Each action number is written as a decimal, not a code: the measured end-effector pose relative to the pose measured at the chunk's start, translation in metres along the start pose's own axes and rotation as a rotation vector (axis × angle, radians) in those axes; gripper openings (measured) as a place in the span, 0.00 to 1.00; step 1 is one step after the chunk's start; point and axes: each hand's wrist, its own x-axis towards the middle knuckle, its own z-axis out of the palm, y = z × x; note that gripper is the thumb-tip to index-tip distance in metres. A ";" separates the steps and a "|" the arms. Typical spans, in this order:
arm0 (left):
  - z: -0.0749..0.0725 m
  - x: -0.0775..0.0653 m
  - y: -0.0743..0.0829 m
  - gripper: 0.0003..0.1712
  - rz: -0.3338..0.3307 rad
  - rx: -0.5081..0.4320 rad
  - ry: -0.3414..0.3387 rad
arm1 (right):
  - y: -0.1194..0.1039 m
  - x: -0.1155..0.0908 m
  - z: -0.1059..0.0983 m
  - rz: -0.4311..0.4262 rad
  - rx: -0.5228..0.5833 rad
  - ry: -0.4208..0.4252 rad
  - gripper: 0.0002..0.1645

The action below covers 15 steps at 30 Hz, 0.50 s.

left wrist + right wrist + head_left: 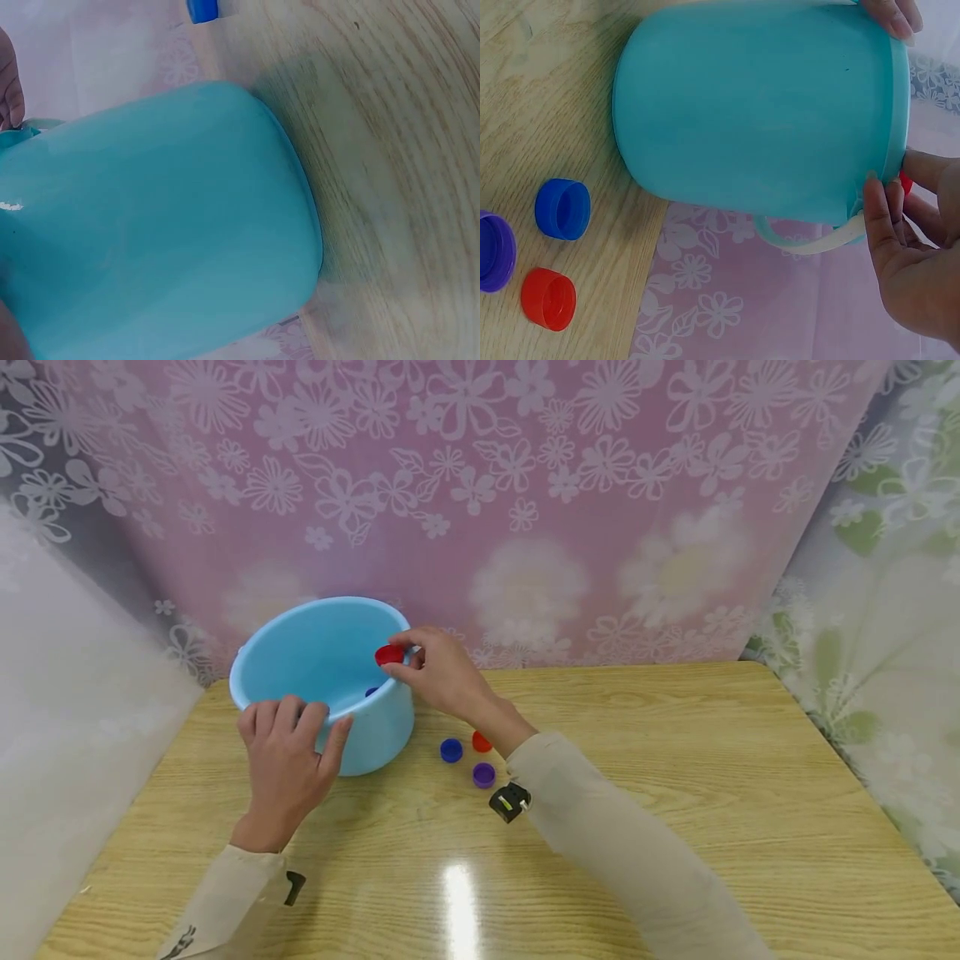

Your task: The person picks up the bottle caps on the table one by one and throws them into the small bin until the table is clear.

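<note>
A light blue bucket (375, 735) stands at the left of the wooden table. My left hand (288, 764) grips its near rim, fingers hooked over the edge and thumb along the outside. At the bucket's right rim, my right hand (442, 672) pinches a red bottle cap (389, 654) between thumb and fingers, over the opening. Inside the bucket, part of a dark blue cap (371, 692) shows. On the table to the right lie a blue cap (451, 750), a purple cap (483, 775) and another red cap (482, 742), the last partly covered by my right forearm in the head view.
The bucket's pale handle (817, 241) hangs at its side in the right wrist view. A pink flowered curtain (525, 527) hangs behind the wooden table (675, 760), and light curtains flank both sides. Dark straps sit on both sleeves.
</note>
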 end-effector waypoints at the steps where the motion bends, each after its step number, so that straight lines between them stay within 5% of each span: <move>1: 0.000 0.000 0.000 0.26 -0.001 0.000 0.001 | 0.000 0.000 0.000 0.004 0.003 0.001 0.24; 15: 0.000 0.000 0.001 0.26 0.010 0.001 0.018 | 0.005 -0.004 -0.004 -0.058 0.053 -0.042 0.27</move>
